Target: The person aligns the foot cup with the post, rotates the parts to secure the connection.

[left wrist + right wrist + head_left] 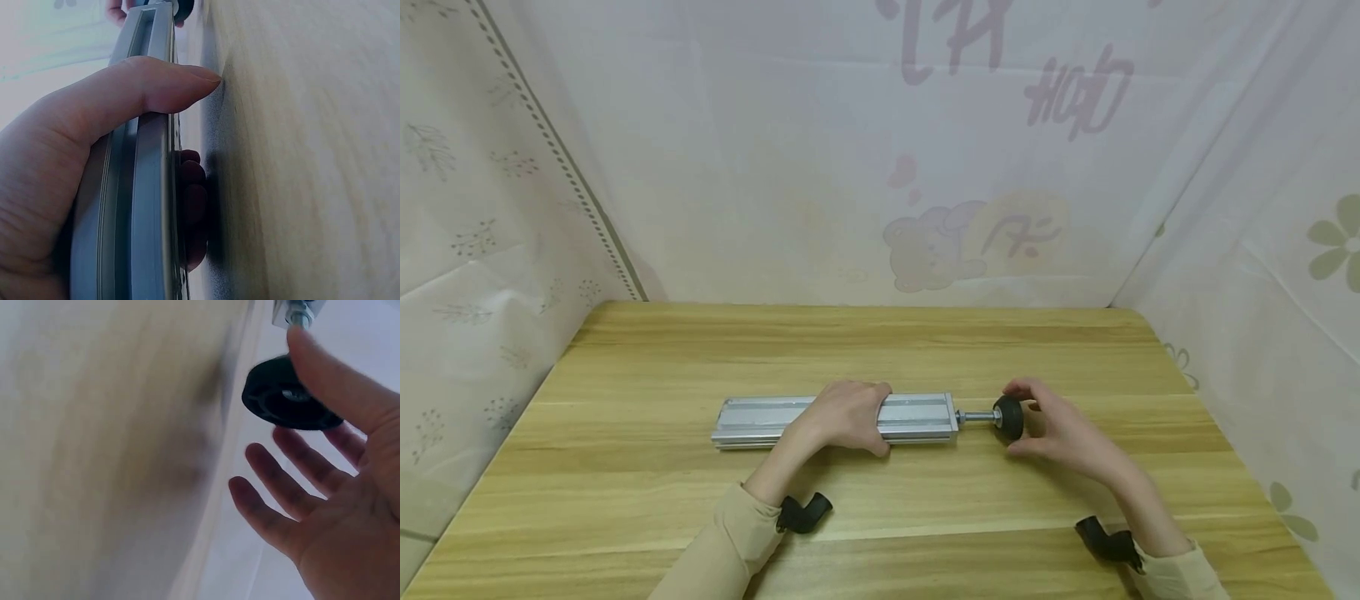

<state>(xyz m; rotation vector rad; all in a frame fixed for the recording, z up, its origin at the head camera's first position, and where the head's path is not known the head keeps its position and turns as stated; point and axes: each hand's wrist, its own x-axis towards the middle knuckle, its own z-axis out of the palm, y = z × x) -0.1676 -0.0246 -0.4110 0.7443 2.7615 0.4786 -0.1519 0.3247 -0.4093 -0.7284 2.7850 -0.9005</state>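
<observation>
A long silver aluminium profile [917, 410] lies sideways across the table. My left hand [844, 415] grips it over its middle; in the left wrist view the thumb [156, 84] lies across one side and the fingertips [195, 203] come round the other. From the profile's right end plate sticks out a threaded metal stud [979, 417], with a round black levelling foot [1011, 418] at its tip. Around the foot's rim my right hand [1063, 429] pinches with thumb and index finger, the other fingers spread behind its hollow underside [294, 403].
Light wood-grain tabletop [880, 350] surrounds the profile. Pale printed cloth hangs behind the table [775, 167] and along both sides. A black wrist mount [805, 512] sits on the left sleeve, and a matching mount [1107, 543] on the right.
</observation>
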